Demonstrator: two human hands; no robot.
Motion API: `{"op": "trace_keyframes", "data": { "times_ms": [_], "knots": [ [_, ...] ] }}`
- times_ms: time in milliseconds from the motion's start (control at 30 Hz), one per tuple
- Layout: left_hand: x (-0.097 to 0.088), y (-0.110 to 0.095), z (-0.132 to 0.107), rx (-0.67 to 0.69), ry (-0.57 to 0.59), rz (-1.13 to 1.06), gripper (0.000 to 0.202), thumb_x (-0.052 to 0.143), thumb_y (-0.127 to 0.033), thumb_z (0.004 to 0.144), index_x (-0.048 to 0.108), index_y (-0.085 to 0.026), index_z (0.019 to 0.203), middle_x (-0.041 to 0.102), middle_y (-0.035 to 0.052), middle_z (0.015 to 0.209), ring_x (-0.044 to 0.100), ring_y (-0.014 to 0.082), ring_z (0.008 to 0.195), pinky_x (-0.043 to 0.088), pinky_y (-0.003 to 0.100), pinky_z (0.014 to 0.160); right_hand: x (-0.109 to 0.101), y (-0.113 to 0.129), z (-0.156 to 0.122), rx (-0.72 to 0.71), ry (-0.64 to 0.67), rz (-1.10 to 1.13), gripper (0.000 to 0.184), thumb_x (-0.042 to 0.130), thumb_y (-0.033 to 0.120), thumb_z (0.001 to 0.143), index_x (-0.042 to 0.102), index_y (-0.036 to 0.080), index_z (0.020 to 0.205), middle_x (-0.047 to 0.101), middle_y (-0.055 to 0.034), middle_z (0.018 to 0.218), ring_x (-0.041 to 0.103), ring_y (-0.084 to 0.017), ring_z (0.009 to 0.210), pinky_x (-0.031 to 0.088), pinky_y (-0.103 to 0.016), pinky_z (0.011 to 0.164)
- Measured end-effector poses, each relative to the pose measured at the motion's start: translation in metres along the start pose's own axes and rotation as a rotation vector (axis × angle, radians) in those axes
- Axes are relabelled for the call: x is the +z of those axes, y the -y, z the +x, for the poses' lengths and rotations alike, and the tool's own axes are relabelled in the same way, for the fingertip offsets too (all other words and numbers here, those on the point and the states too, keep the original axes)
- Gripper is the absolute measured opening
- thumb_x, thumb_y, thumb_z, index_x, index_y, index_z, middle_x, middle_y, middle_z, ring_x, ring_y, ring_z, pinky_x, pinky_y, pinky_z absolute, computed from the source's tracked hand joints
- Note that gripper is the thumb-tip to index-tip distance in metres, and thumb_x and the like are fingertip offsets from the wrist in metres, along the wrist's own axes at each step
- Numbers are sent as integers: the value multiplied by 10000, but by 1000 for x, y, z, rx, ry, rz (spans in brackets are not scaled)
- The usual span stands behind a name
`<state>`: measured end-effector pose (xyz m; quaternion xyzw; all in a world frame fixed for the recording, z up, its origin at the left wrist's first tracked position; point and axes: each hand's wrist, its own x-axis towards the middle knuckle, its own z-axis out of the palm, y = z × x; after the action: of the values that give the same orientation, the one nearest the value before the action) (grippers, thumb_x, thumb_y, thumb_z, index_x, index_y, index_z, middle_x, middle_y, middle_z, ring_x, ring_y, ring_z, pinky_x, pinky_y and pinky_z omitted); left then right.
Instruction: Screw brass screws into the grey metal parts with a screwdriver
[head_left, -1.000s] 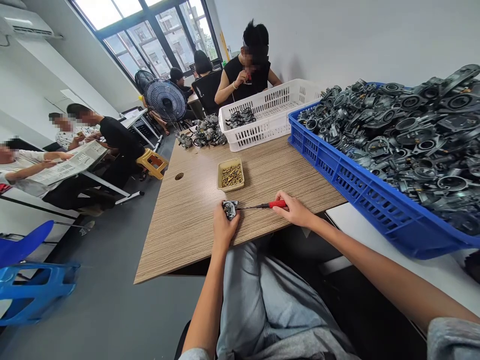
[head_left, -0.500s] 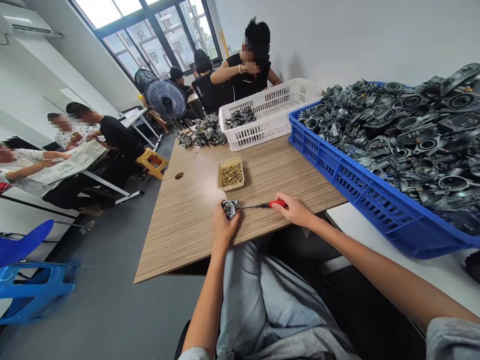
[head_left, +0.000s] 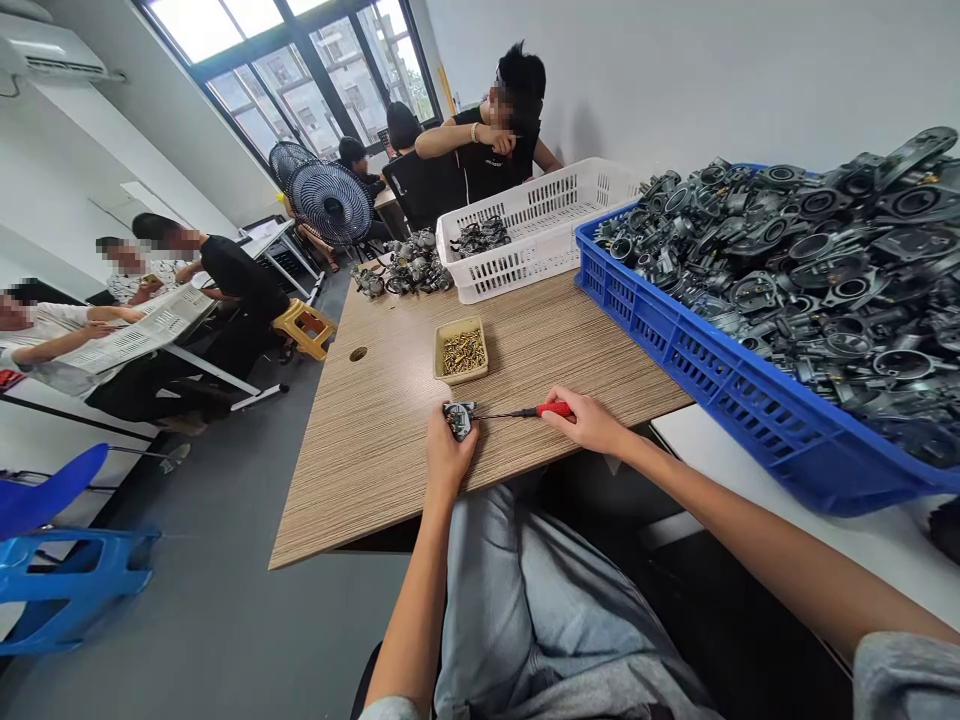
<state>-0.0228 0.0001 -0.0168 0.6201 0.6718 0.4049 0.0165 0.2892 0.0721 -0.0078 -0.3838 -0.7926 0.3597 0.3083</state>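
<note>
blue stool [head_left: 67,560]: far left on the grey floor, well apart from the counter.
people [head_left: 225,270]: three sit at a separate table on the left, with a white slotted panel [head_left: 139,335] lying across it.
yellow stool [head_left: 304,325]: on the floor between that table and the counter.
fan [head_left: 331,200]: black, standing beyond the counter's far left corner.
counter [head_left: 360,470]: wood-grain top with a round hole [head_left: 358,353] near its left edge.
pile [head_left: 405,268]: grey metal pieces heaped at the counter's far end, just beside the basket.
left hand [head_left: 448,455]: at the counter's near edge, its grip clamped on the part from below and behind.
part [head_left: 459,417]: a small grey metal casting, standing on the counter close to the near edge and straight in front of the tray.
tray [head_left: 461,350]: small and tan, with brass screws [head_left: 465,352] inside. It sits near the part but apart from it.
screwdriver [head_left: 517,412]: thin dark shaft and red handle, lying almost level just above the counter. Its tip meets the part's right side.
right hand [head_left: 592,422]: its grip is closed round the red handle, with the wrist off the counter's near edge.
basket [head_left: 540,225]: white, at the far end, with a few grey pieces in its left corner.
co-worker [head_left: 495,140]: seated behind the basket in a black sleeveless top, one forearm raised to head height.
crate [head_left: 720,375]: blue, on the right just beside the basket, heaped above its rim with grey castings [head_left: 810,270]. Its near end rests on a white surface [head_left: 825,540].
</note>
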Motion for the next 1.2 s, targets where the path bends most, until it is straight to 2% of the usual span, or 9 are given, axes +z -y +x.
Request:
{"op": "trace_keyframes", "data": {
  "times_ms": [167,467,633,833,1200],
  "knots": [
    [1,1,0,-7,-7,1,511,789,-334,942,594,-203,1396,750,147,1220,733,326,1155,582,489,1062,2,-1,0,-19,12,-37,254,608,507,1064,638,271,976,658,13,785,559,-200,701,348,-312,691],
    [1,1,0,12,-16,5,505,781,-335,954,586,-198,1399,749,153,1222,727,334,1154,584,503,1059,4,-1,-3,-54,-40,-33,103,656,385,1057,673,285,1077,775,-30,973,673,-241,842,420,-314,765],
    [2,2,-1,4,-24,4,490,781,-342,952,593,-210,1385,745,147,1223,724,330,1152,581,499,1060,4,0,-4,-48,-34,-45,100,656,384,1060,670,285,1069,772,-30,956,683,-243,844,415,-314,753],
    [3,1,-1,10,-17,-16,491,773,-337,959,587,-217,1398,743,142,1225,721,325,1163,576,496,1070,3,-2,-1,-23,-30,11,221,623,468,1070,650,269,977,665,15,793,577,-201,717,360,-316,693],
    [-1,-3,-1,-17,3,-27,496,774,-398,964,590,-224,1391,750,136,1234,731,318,1162,581,482,1068,-1,0,4,-24,-44,111,407,579,571,1050,583,246,805,548,25,704,475,-178,681,333,-333,676]
  ]
}}
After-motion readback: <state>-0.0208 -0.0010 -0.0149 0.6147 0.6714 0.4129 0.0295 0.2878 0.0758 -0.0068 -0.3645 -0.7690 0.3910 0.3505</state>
